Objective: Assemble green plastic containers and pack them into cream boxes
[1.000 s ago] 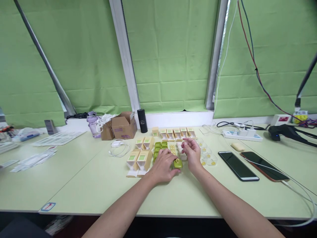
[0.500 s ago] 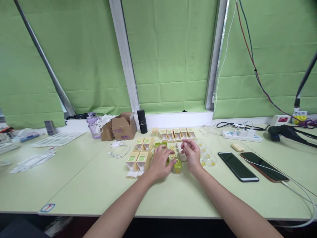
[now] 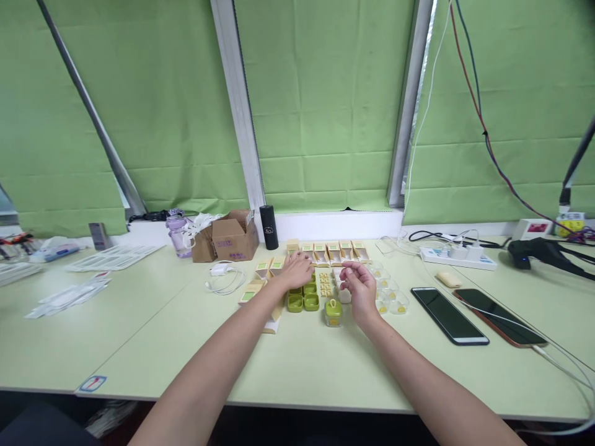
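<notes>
My left hand (image 3: 298, 270) reaches over the far end of a block of green square lids (image 3: 311, 301), near the small cardboard boxes. Its fingers point forward and down, with the fingertips partly hidden and nothing visible in them. Just right of a white item (image 3: 344, 295), my right hand (image 3: 361, 290) hovers with loosely bent fingers, apart and holding nothing I can see. In front of it stands a small clear container with a green lid and a pale loop (image 3: 333, 313). Small yellow pieces (image 3: 325, 285) lie in rows between the hands. Clear cups with yellow bits (image 3: 398, 301) sit to the right.
Open cardboard boxes with green labels (image 3: 333, 253) line the back; others stand at left. Two phones (image 3: 450, 316), a power strip (image 3: 458, 257) and cables lie right. A black cylinder (image 3: 268, 227), a brown carton (image 3: 236, 236) and a purple bottle (image 3: 179, 236) stand behind.
My left hand has moved away from the lidded container, forward and left, uncovering the near green lids and the container. My right hand keeps nearly the same place and pose.
</notes>
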A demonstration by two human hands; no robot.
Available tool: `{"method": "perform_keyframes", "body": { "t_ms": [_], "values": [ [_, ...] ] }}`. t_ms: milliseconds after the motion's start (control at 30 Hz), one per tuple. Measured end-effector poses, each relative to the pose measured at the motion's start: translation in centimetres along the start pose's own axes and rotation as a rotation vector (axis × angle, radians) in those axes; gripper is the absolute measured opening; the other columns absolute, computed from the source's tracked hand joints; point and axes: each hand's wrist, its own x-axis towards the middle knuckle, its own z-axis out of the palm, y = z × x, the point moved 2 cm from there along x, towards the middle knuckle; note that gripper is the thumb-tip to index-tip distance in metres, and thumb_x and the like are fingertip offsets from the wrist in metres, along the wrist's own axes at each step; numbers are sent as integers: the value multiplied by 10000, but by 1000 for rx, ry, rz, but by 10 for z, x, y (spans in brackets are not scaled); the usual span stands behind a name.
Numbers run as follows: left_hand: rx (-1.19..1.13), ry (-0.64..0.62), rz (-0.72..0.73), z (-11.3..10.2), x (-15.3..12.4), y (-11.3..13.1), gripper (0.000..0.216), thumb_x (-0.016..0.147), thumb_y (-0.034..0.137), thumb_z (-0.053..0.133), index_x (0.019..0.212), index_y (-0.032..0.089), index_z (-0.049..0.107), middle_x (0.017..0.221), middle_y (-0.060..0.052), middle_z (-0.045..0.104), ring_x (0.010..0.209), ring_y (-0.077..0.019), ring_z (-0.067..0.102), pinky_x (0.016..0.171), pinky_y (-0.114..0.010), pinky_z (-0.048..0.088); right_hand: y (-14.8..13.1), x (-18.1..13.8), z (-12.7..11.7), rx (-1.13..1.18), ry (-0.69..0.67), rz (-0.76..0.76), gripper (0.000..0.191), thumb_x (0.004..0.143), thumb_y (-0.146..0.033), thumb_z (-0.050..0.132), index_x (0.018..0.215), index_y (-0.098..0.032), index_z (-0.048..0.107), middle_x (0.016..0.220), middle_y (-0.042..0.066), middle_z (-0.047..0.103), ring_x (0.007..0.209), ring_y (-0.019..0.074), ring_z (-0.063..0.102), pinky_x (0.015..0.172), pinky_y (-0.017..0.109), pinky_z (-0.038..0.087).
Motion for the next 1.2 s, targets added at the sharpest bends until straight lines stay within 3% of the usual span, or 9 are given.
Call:
{"method": "perform_keyframes", "body": {
  "t_ms": [133,367,600,800,967,1100,1200],
  "values": [
    [-21,-116,-61,10,25,-11,527,1050,526,307,1217,236,714,1501,-112,604,1476,-366,411,1261,-641,238,-1,1,-1,5,5,2,300,736,-454,817,912,-222,743,733,6,639,708,175,572,560,271,456],
    [-68,-215,-164,24,42,-18,831,1003,735,141,1455,213,604,1650,-157,492,1631,-411,212,1283,-704,114,-1,1,-1,6,3,15,313,736,-466,817,916,-220,742,737,8,644,709,175,578,566,271,459],
    [-76,-226,-209,26,48,-21,904,989,767,87,1383,192,663,1597,-178,551,1625,-439,210,1264,-716,157,-1,0,0,-9,-5,9,318,737,-474,816,915,-223,739,734,11,648,703,177,585,564,274,460],
    [-76,-152,-192,10,43,-23,831,1017,727,79,1404,255,644,1591,-121,552,1558,-428,324,1233,-677,242,-2,-1,0,-8,-19,5,318,740,-473,815,918,-219,743,733,11,650,705,175,583,566,273,461],
    [-59,-23,-147,-8,33,-25,716,1060,621,99,1490,277,556,1664,-97,442,1525,-388,362,1214,-609,294,-4,-2,1,-12,-26,0,307,752,-474,810,909,-224,730,744,9,647,714,175,586,570,271,463],
    [-25,72,-96,-19,13,-17,622,1079,562,158,1491,271,522,1716,-93,347,1511,-374,359,1232,-612,247,-4,-1,1,-27,-29,-3,313,764,-488,796,921,-228,722,750,9,650,710,179,599,573,279,469],
    [26,172,-3,-27,-12,-3,555,1090,509,229,1507,258,494,1701,-112,370,1455,-364,410,1232,-616,236,-2,2,1,-77,-43,-4,343,765,-513,798,941,-227,723,770,17,681,728,195,629,596,295,480]
  ]
}}
